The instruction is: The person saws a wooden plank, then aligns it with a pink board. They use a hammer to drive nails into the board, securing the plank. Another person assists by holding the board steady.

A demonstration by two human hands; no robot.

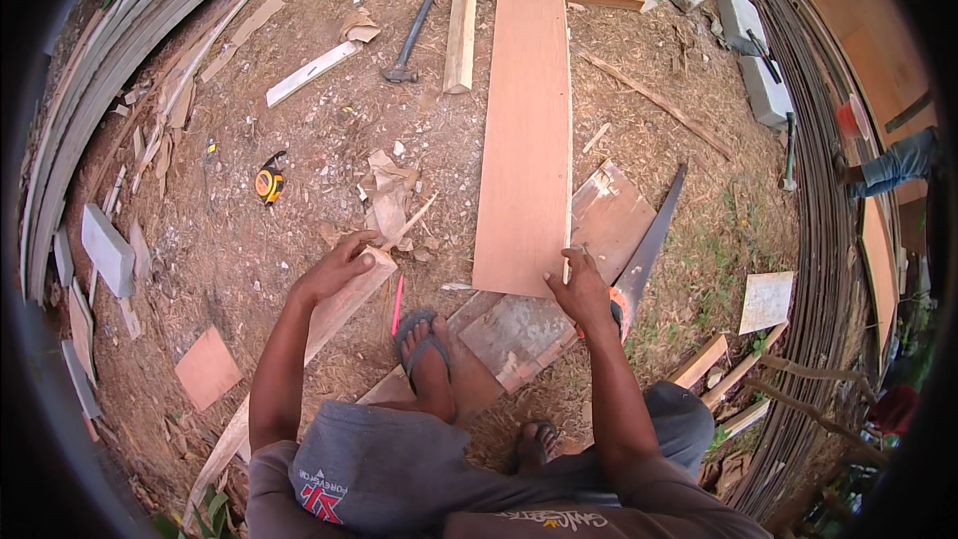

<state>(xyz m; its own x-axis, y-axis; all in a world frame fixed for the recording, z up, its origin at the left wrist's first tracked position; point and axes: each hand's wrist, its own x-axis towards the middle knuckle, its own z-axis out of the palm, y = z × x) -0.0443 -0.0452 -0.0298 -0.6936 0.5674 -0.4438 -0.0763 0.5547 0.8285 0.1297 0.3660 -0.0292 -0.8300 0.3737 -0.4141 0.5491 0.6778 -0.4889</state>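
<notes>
My left hand [337, 269] is closed over the upper end of a long wooden beam [351, 301], which slants down beside my left forearm. At the lower right corner of a long reddish plywood strip [524, 130], my right hand [585, 291] has its thumb over the end and its fingers at the side edge. The strip runs away from me to the top of the view. Beneath its near end lie worn board pieces [514, 331]. A handsaw [654, 230] with an orange handle lies beside my right hand, its handle partly hidden. Near my left foot is a pink pencil-like stick [398, 304].
A yellow tape measure [268, 180], a hammer [404, 65] and a short timber [461, 30] lie on the dirt. Concrete blocks [766, 90] and a second hammer [789, 150] sit at the right, near stacked sheets. Another person's leg [898, 162] shows at the far right.
</notes>
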